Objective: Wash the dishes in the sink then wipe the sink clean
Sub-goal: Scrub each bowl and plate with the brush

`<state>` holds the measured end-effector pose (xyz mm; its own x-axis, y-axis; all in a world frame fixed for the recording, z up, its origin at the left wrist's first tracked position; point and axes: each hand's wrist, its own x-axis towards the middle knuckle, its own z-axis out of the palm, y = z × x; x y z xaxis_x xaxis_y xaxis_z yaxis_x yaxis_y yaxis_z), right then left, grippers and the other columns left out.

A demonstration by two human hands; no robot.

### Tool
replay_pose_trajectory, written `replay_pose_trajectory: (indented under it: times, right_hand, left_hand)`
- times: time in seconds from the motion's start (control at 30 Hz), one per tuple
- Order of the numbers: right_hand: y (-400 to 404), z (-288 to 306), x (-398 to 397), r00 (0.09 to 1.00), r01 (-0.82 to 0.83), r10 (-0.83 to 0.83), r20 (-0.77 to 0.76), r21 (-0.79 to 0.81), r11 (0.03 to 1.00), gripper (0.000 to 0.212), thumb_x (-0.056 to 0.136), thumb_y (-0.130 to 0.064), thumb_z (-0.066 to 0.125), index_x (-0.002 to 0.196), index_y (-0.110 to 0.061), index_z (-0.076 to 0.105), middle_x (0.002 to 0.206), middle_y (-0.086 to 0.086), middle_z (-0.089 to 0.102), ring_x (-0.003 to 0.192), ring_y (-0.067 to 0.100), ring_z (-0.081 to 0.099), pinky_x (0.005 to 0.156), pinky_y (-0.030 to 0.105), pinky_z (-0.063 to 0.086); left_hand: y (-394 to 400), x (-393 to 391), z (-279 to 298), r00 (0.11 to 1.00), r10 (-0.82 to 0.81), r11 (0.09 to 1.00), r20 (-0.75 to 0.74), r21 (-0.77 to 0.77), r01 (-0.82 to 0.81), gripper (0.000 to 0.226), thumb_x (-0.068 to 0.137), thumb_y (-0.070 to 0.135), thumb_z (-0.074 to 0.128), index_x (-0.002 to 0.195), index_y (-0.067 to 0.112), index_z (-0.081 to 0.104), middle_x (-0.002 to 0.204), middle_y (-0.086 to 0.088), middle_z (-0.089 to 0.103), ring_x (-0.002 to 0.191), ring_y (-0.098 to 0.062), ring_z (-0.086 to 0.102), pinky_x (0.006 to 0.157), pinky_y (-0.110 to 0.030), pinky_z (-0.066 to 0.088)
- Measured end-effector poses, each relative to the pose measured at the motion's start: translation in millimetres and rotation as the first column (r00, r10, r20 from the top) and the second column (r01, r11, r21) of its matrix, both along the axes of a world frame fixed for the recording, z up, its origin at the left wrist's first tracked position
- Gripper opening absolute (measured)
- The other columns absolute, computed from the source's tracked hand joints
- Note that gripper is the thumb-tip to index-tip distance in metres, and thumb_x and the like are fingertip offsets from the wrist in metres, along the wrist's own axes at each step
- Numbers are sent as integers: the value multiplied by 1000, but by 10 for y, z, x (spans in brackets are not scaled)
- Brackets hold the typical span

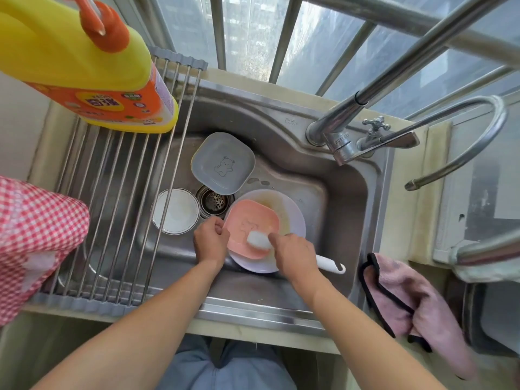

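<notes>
Right hand (292, 253) grips the white plastic dish brush (259, 239) with fingers curled round its handle, the bristle head pressed on the pink square plastic plate (250, 220); the hooked handle end sticks out behind the wrist. Left hand (210, 240) pinches that plate's left edge, thumb on top. The pink plate lies in a pale lilac round plate (294, 218) smeared with yellowish residue, near the front wall of the stainless steel sink (337, 198).

A grey square plate (222, 161) printed with a bear outline leans toward the basin's back, just behind the drain strainer (215, 200). A white round bowl (176, 211) sits left of the drain, partly under the grey-edged roll-up steel drying rack (121, 206) covering the sink's left side.

On the rack's back corner stands a yellow detergent bottle (84, 60) with an orange cap; its orange label carries characters too blurred to read. Stamped writing on the sink rim by the chrome faucet (346, 142) is also illegible. A pink black-trimmed cloth (408, 299) drapes over the worktop's right front edge. A red gingham cloth (33, 237) is cut off at the left.
</notes>
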<state>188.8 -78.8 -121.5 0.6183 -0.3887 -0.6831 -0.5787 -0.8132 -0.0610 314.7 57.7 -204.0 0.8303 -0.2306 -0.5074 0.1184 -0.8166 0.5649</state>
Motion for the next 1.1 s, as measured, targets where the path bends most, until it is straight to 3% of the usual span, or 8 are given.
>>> replay_pose_trajectory:
  times: [0.1,0.27,0.5,0.63,0.8,0.87,0.97,1.1]
  right_hand:
    - [67,61,69,998,-45,47,-38,46,998,34,97,-7,44,127,-21,55,116,13,62,105,34,64,78,36,43]
    - [-30,105,123,998,10,-20,-57,-173,985,35,99,-3,41,129,-19,50,114,8,65,103,29,67,70,33,40]
    - [146,145,105,995,-73,73,-70,0,997,36,97,-3,46,129,-17,54,118,9,64,106,31,65,73,33,40]
    - [-30,148,8,999,28,-33,-39,-139,990,41,97,-3,45,133,-21,46,112,6,63,100,29,68,69,34,42]
    - [36,121,-77,998,62,-62,5,-142,988,47,96,-1,45,138,-21,39,113,6,60,97,28,69,66,34,40]
    - [60,94,-90,996,85,-84,14,-143,986,46,96,-1,44,137,-22,40,112,6,60,96,28,68,66,34,40]
    - [81,71,-97,991,133,-130,31,-142,981,44,98,-2,42,137,-22,44,109,6,62,95,29,68,65,34,39]
    - [57,60,-92,983,184,-180,47,-127,975,40,98,-2,41,132,-21,48,107,6,62,98,29,67,69,35,41]
  left_hand:
    - [-6,13,26,999,-34,999,41,-27,35,17,71,-2,66,75,15,62,65,-2,57,66,-24,54,64,-35,45]
    - [-93,-53,155,971,-171,982,167,-51,182,16,72,-1,64,79,11,56,75,-4,54,68,-27,51,62,-37,41]
    - [-85,-90,198,957,-215,972,193,-57,229,11,78,-1,62,82,7,56,83,-10,58,71,-34,54,62,-44,46]
    - [-72,-76,203,961,-212,974,175,-46,223,12,77,-1,63,82,8,57,79,-8,58,71,-34,54,63,-46,48]
    - [-46,-79,240,933,-323,945,161,109,308,16,87,10,69,97,13,57,97,-8,59,84,-34,59,67,-45,50]
    - [-51,-75,241,840,-469,875,272,269,402,27,83,9,72,102,14,54,106,-10,54,90,-33,56,70,-45,49]
    - [-123,-168,261,520,-759,648,392,376,662,36,67,1,73,97,15,61,97,-8,56,87,-30,53,72,-40,44]
    - [-73,-297,161,165,-953,269,256,456,848,33,60,11,77,92,17,72,91,-4,66,91,-27,60,89,-41,42]
